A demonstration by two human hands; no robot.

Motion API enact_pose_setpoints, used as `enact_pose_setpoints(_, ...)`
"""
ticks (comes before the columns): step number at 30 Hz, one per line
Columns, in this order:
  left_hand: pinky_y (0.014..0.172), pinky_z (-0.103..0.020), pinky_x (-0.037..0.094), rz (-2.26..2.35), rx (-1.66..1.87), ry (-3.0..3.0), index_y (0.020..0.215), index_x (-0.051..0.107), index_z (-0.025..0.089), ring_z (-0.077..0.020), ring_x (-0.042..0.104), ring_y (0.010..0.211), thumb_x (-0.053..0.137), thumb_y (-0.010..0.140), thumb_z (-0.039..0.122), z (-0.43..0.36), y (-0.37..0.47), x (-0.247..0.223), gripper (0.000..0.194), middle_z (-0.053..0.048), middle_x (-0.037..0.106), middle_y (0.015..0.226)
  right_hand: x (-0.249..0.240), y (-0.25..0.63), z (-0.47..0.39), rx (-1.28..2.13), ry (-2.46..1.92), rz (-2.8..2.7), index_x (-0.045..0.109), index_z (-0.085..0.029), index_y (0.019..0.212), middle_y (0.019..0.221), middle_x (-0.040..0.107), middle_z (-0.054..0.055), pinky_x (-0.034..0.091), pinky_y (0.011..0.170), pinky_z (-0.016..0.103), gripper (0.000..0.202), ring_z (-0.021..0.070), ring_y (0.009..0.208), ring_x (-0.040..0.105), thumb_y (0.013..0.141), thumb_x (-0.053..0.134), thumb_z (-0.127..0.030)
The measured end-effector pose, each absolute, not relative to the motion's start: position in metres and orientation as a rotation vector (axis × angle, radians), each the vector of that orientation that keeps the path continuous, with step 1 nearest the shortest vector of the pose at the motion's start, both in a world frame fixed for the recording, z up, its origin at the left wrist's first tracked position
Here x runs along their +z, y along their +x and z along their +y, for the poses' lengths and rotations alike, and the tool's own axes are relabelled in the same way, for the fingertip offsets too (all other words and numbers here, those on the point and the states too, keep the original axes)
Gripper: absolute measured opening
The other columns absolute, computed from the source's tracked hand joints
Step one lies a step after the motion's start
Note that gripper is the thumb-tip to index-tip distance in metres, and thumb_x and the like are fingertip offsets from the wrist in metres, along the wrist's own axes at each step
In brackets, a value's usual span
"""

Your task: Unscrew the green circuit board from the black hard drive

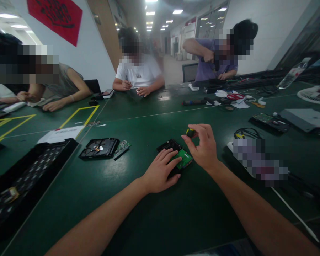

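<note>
A hard drive with a green circuit board lies on the dark green table in front of me. My left hand rests over the drive's near left part, fingers spread on it, hiding some of the board. Just above the drive's right side, my right hand pinches a yellow and black screwdriver handle between thumb and fingers. The screwdriver's shaft is too dim to make out. Left of my hands lie a black hard drive and a loose circuit board.
A long black tray stands at the left. To the right are a blurred-out object, coiled black cable, another drive and a grey box. Several people sit across the table.
</note>
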State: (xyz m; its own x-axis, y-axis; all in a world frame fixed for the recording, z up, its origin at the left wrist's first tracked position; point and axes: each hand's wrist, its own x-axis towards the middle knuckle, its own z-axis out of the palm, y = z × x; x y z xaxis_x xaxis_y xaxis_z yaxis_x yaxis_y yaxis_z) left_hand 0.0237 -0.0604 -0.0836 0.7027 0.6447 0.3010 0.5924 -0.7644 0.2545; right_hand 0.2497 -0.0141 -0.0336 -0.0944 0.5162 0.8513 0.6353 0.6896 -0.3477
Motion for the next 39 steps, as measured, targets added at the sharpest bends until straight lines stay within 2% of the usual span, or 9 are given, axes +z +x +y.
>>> enact_pose_setpoints(3, 0.13, -0.062, 0.028, 1.016, 0.574, 2.765, 0.156, 0.049, 0.021, -0.0368, 0.036, 0.157, 0.066, 0.097, 0.044, -0.0602, 0.0235, -0.0852, 0.065, -0.017, 0.045, 0.165, -0.0339, 0.2501, -0.0141, -0.13, -0.939, -1.77, 0.058, -0.03, 0.14, 0.12, 0.061, 0.011, 0.063, 0.09, 0.047, 0.037, 0.0268, 0.107, 0.067, 0.103, 0.062, -0.028)
enact_pose_setpoints(9, 0.13, -0.061, 0.028, 1.017, 0.557, 2.773, 0.156, 0.049, 0.02, -0.0361, 0.035, 0.158, 0.064, 0.099, 0.045, -0.0612, 0.0238, -0.0831, 0.064, -0.016, 0.045, 0.164, -0.037, 0.2501, -0.012, -0.027, -0.923, -1.812, 0.042, -0.03, 0.158, 0.141, 0.062, 0.013, 0.056, 0.11, 0.054, 0.05, 0.0293, 0.128, 0.064, 0.109, 0.044, -0.024)
enact_pose_setpoints(12, 0.131, -0.06, 0.028, 1.026, 0.554, 2.775, 0.156, 0.05, 0.02, -0.036, 0.034, 0.158, 0.064, 0.099, 0.045, -0.0615, 0.0237, -0.0817, 0.064, -0.016, 0.044, 0.165, -0.0371, 0.2507, -0.0118, -0.021, -0.92, -1.811, 0.045, -0.03, 0.157, 0.14, 0.062, 0.013, 0.058, 0.107, 0.053, 0.049, 0.0289, 0.126, 0.065, 0.108, 0.048, -0.025)
enact_pose_setpoints(17, 0.13, -0.06, 0.029, 1.024, 0.554, 2.779, 0.155, 0.05, 0.019, -0.0362, 0.035, 0.158, 0.064, 0.098, 0.045, -0.0613, 0.0234, -0.082, 0.064, -0.017, 0.045, 0.164, -0.0342, 0.2511, -0.0134, -0.085, -0.93, -1.806, 0.058, -0.033, 0.147, 0.122, 0.061, 0.011, 0.062, 0.094, 0.047, 0.042, 0.0263, 0.11, 0.066, 0.106, 0.056, -0.028)
enact_pose_setpoints(22, 0.131, -0.06, 0.028, 1.025, 0.544, 2.783, 0.155, 0.05, 0.019, -0.0359, 0.035, 0.158, 0.064, 0.098, 0.045, -0.0611, 0.0229, -0.0828, 0.065, -0.017, 0.045, 0.164, -0.0328, 0.2493, -0.0141, -0.076, -0.918, -1.83, 0.049, -0.033, 0.155, 0.132, 0.063, 0.011, 0.058, 0.104, 0.051, 0.048, 0.0275, 0.12, 0.064, 0.108, 0.047, -0.024)
enact_pose_setpoints(27, 0.131, -0.06, 0.028, 1.04, 0.541, 2.785, 0.155, 0.05, 0.019, -0.0359, 0.033, 0.159, 0.064, 0.098, 0.045, -0.061, 0.0227, -0.0828, 0.064, -0.016, 0.044, 0.165, -0.0347, 0.2501, -0.0144, -0.054, -0.939, -1.803, 0.056, -0.034, 0.149, 0.123, 0.06, 0.01, 0.064, 0.087, 0.044, 0.046, 0.0238, 0.101, 0.066, 0.104, 0.061, -0.03)
enact_pose_setpoints(29, 0.13, -0.061, 0.029, 1.03, 0.546, 2.787, 0.156, 0.05, 0.02, -0.036, 0.034, 0.158, 0.064, 0.098, 0.045, -0.061, 0.0229, -0.083, 0.064, -0.016, 0.044, 0.165, -0.0349, 0.251, -0.0142, -0.075, -0.949, -1.801, 0.057, -0.034, 0.148, 0.121, 0.061, 0.01, 0.064, 0.088, 0.045, 0.045, 0.0237, 0.099, 0.067, 0.104, 0.06, -0.028)
enact_pose_setpoints(34, 0.13, -0.061, 0.029, 1.032, 0.54, 2.78, 0.157, 0.048, 0.021, -0.0359, 0.033, 0.159, 0.064, 0.099, 0.046, -0.0613, 0.0234, -0.0832, 0.065, -0.016, 0.044, 0.166, -0.0345, 0.2508, -0.0136, -0.074, -0.931, -1.838, 0.048, -0.032, 0.157, 0.133, 0.063, 0.012, 0.061, 0.097, 0.049, 0.051, 0.0263, 0.111, 0.066, 0.107, 0.051, -0.023)
enact_pose_setpoints(39, 0.131, -0.06, 0.028, 1.029, 0.549, 2.776, 0.156, 0.05, 0.021, -0.0362, 0.035, 0.158, 0.065, 0.098, 0.045, -0.0617, 0.0236, -0.0833, 0.065, -0.016, 0.044, 0.165, -0.0355, 0.2513, -0.0134, -0.068, -0.946, -1.816, 0.053, -0.032, 0.152, 0.125, 0.062, 0.011, 0.064, 0.087, 0.045, 0.05, 0.0238, 0.099, 0.067, 0.103, 0.061, -0.03)
